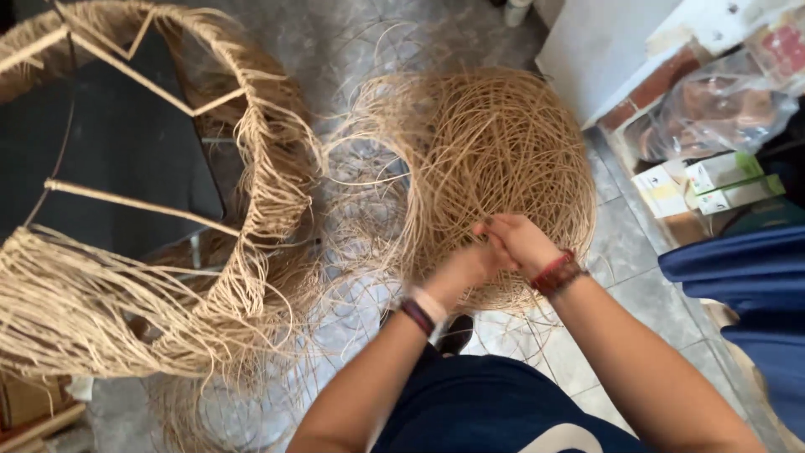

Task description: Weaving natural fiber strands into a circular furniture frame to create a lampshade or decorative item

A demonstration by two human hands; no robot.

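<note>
Nearest the camera, the person's two forearms are reaching forward over a dark blue lap, each wrist wearing bands: a white and a dark one on the left, a red beaded one on the right. The left hand (471, 264) is curling closed around thin fibre strands, and the right hand (518, 239) is folding over it, fingers pinching the same strands; the two hands are touching.

Both are working at the lower edge of one coil of pale cane strands (495, 168), a loose round bundle lying on the grey tiled floor (620, 252) just ahead of the person. The bundle is roughly circular with no clear long axis; its open hollow is facing left, and stray strands are trailing leftward and downward.

To the left, one woven fibre frame (251, 168) is standing, its curved rim running from top left to lower left, with loose strand ends hanging off it.

On the right, blue cloth (746, 277) is lying beside the arm. Farther back, three small boxes (713, 180) are sitting together, and beyond them one clear plastic bag (713, 109).
</note>
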